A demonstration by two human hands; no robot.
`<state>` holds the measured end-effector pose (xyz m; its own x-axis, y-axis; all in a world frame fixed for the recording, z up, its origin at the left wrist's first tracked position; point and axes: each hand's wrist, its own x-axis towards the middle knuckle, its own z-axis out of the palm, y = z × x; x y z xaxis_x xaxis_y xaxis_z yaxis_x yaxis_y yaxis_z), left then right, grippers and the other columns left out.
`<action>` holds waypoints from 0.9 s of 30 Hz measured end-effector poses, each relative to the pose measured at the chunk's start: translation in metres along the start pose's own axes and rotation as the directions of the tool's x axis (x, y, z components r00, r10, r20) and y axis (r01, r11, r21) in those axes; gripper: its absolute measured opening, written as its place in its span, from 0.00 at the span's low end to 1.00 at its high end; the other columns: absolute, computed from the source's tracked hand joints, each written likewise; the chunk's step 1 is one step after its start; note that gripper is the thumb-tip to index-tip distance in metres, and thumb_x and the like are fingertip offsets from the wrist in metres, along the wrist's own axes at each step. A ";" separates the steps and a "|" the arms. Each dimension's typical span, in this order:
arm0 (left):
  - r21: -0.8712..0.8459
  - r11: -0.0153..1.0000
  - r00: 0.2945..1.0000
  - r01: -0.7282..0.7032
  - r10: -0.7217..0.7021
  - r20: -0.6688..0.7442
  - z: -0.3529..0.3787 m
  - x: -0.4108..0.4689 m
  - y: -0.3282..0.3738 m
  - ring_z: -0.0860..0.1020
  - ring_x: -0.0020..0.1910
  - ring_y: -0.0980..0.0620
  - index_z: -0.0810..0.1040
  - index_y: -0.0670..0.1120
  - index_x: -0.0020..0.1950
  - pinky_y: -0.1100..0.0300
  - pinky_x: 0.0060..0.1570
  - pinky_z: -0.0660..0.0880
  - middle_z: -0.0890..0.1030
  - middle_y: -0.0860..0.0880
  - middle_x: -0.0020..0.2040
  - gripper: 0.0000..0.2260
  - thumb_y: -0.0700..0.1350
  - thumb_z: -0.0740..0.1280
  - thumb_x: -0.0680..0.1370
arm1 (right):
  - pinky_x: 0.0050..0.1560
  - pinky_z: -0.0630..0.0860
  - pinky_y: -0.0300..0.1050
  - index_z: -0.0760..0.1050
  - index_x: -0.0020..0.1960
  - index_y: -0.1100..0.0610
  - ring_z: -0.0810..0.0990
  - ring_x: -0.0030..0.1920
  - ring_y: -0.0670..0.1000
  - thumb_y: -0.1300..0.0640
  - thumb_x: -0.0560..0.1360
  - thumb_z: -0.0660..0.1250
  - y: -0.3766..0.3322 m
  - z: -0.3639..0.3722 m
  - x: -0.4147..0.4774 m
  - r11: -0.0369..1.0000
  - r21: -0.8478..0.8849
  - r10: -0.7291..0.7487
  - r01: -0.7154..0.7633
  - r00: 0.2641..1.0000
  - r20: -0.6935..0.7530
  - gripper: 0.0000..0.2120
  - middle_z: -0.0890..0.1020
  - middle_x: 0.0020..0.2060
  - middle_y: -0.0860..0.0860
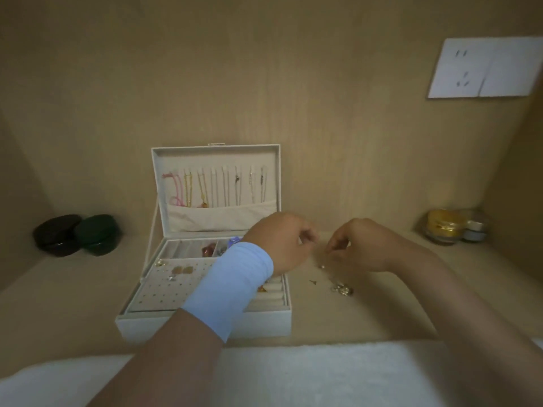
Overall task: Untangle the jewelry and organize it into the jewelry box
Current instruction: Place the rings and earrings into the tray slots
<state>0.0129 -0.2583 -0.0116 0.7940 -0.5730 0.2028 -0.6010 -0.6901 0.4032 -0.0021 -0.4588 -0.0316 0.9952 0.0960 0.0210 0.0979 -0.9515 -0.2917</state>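
where the open jewelry box [205,324] sits on the wooden shelf [367,318], its long side runs left to right and its front faces the person. the lid [216,160] stands upright at the back, by the wall. necklaces [205,186] hang in a row inside the lid, their lengths running straight down into a cloth pocket. in the tray below, a few earrings [182,270] sit on the holed panel at the front left.

just right of the box both hands are raised above the shelf, close together. the left hand [282,245], with a pale blue band [235,283] round the wrist, has its fingers curled in, thumb and fingertips pinched. the right hand [361,245] faces it, curled the same way. between them hangs a thin strand [321,259], blurred, with a small pale bead on it; each hand seems to pinch an end.

below the right hand a little heap of gold and silver jewelry [342,289] lies on the shelf, with a tiny dark piece [313,282] beside it. two dark round cases [76,235] rest at the far left, small jars [455,227] at the far right, and a white socket plate [484,67] is on the wall.
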 end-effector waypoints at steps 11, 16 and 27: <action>0.292 0.954 0.958 0.064 -0.141 0.251 0.041 0.051 0.005 0.81 0.51 0.49 0.84 0.55 0.52 0.56 0.53 0.78 0.83 0.53 0.52 0.12 0.42 0.65 0.75 | 0.48 0.79 0.44 0.85 0.43 0.45 0.82 0.45 0.44 0.48 0.69 0.74 0.014 0.028 0.015 0.995 0.081 0.052 -0.054 0.998 0.032 0.04 0.85 0.40 0.41; 0.146 0.981 0.973 0.127 -0.152 0.173 0.045 0.052 0.004 0.81 0.47 0.54 0.84 0.56 0.47 0.57 0.53 0.78 0.84 0.57 0.46 0.07 0.46 0.71 0.71 | 0.44 0.80 0.43 0.84 0.36 0.48 0.80 0.34 0.39 0.53 0.72 0.71 0.025 0.025 0.015 0.941 0.331 0.072 -0.073 0.997 0.013 0.06 0.84 0.33 0.42; -0.227 0.963 0.983 0.147 -0.167 -0.073 0.033 0.040 -0.002 0.81 0.42 0.61 0.84 0.54 0.44 0.61 0.51 0.78 0.83 0.59 0.37 0.05 0.45 0.75 0.71 | 0.32 0.70 0.32 0.85 0.48 0.59 0.76 0.37 0.45 0.54 0.73 0.75 0.019 0.004 0.009 0.709 0.688 0.181 -0.157 0.983 0.039 0.09 0.81 0.37 0.50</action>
<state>0.0427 -0.2943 -0.0337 0.8879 -0.4159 0.1968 -0.4412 -0.6484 0.6204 0.0085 -0.4749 -0.0404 0.9954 -0.0665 -0.0690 -0.0928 -0.4882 -0.8678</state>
